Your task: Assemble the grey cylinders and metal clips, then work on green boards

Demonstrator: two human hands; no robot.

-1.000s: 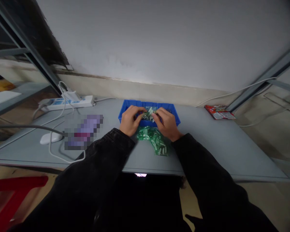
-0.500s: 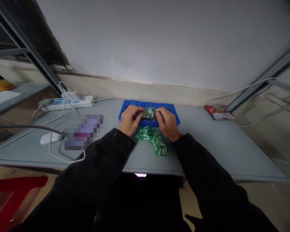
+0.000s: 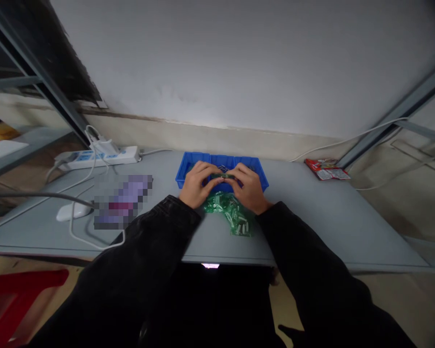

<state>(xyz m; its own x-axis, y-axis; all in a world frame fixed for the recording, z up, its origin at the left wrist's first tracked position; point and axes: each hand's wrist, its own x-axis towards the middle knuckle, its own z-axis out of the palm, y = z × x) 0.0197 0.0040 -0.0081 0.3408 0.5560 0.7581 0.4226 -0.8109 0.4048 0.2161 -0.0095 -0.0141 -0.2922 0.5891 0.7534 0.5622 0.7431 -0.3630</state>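
Note:
My left hand (image 3: 197, 184) and my right hand (image 3: 250, 188) face each other, thumbs and fingers closed on the two ends of a small green plastic bag (image 3: 223, 176). The bag is held edge-on, so its contents barely show. Right behind and below it is a blue compartment tray (image 3: 181, 170), with thin metal pieces (image 3: 223, 168) in the middle section; my hands cover much of its front. On the table just in front of the tray lie more green clear bags (image 3: 235, 215) holding small, pale, rod-like pieces.
To the left are a phone-like blurred device (image 3: 125, 200), a white rounded object (image 3: 72, 211), loose cables and a white power strip (image 3: 126, 154). A red snack packet (image 3: 326, 170) lies at the back right of the grey table (image 3: 329, 222). Behind stands a wall.
The held bag has turned from showing its face with pale pieces to being seen edge-on. Both hands have drawn closer together, thumbs now nearly meeting. The view has shifted slightly.

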